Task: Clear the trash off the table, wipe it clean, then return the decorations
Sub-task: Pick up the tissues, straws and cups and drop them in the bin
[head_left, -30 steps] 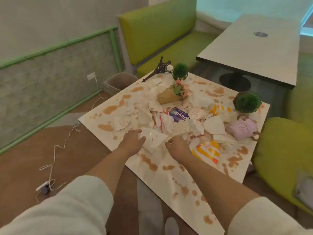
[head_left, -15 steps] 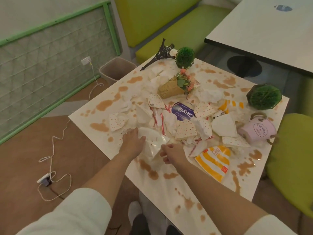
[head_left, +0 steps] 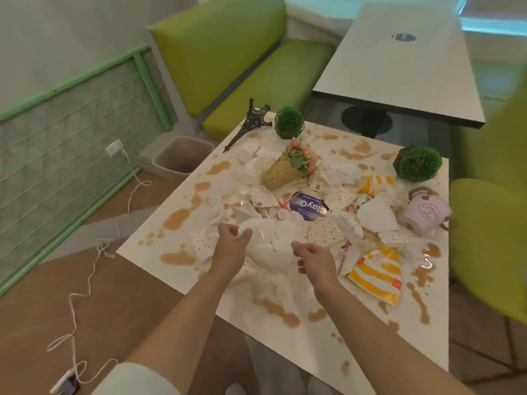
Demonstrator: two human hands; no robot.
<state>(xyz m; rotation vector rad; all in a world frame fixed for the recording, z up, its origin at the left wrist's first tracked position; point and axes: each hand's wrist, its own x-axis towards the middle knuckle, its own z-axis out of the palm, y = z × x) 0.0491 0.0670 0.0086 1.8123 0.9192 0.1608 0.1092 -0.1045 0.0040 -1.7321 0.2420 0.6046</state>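
Note:
A white table (head_left: pixel 299 340) with brown stains carries a heap of crumpled tissues, dotted paper pieces, a purple wrapper (head_left: pixel 309 207) and a yellow striped bag (head_left: pixel 377 276). My left hand (head_left: pixel 231 245) and my right hand (head_left: pixel 313 259) each pinch an edge of a clear plastic bag (head_left: pixel 272 246) raised just above the near side of the heap. Decorations stand among the trash: a tipped Eiffel tower model (head_left: pixel 251 121), two green ball plants (head_left: pixel 288 122) (head_left: pixel 417 163), a wicker flower cone (head_left: pixel 285 171) and a pink bucket (head_left: pixel 426 213).
A grey waste bin (head_left: pixel 182 158) stands on the floor left of the table. White cables (head_left: pixel 85 289) and a plug trail over the brown floor. Green benches (head_left: pixel 228 61) and a green chair (head_left: pixel 490 252) flank the table. A second table (head_left: pixel 405 67) stands behind.
Both hands have lifted the clear plastic bag off the table and pulled its edges apart. The view has tilted up a little.

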